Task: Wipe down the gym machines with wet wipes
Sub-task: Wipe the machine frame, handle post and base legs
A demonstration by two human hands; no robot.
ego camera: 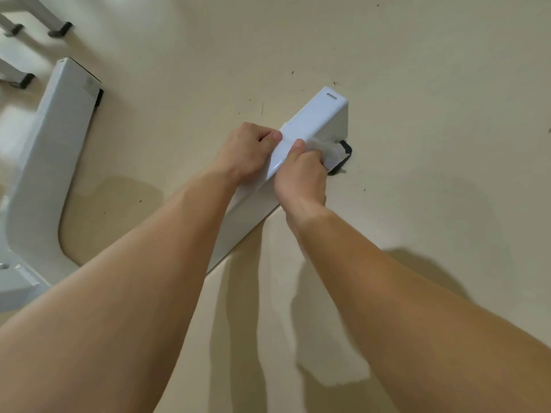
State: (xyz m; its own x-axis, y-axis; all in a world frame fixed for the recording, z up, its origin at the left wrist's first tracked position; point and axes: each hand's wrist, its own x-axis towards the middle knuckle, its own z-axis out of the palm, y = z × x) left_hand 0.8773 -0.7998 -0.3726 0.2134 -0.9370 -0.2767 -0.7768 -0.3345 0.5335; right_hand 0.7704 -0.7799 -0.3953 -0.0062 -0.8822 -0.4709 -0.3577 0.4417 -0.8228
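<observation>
The left hand (247,150) is curled around the left edge of a white machine leg (316,117). Its thumb lies on top of the leg and its fingers are tucked down the side. The right hand (301,177) is on the other side of the same leg. It holds a wet wipe (331,150) bunched up in its curled fingers and presses it on the right side of the leg. Its thumb rests on the top edge. The two hands are close together, with only the leg between them. Both arms are bare and reach out from the bottom of the view.

The wipe is white and crumpled. It sits just beside a black rubber foot (347,149) that sticks out from under the leg, near its far end. The leg lies flat on a cream floor (417,84). The top of the leg has a small slot near its end.

Off to the left, another curved white leg (44,162) lies on the floor. In the top left corner are grey bars (32,7) with black end caps (61,28). The floor has a few small dark specks (262,108) past the hands.
</observation>
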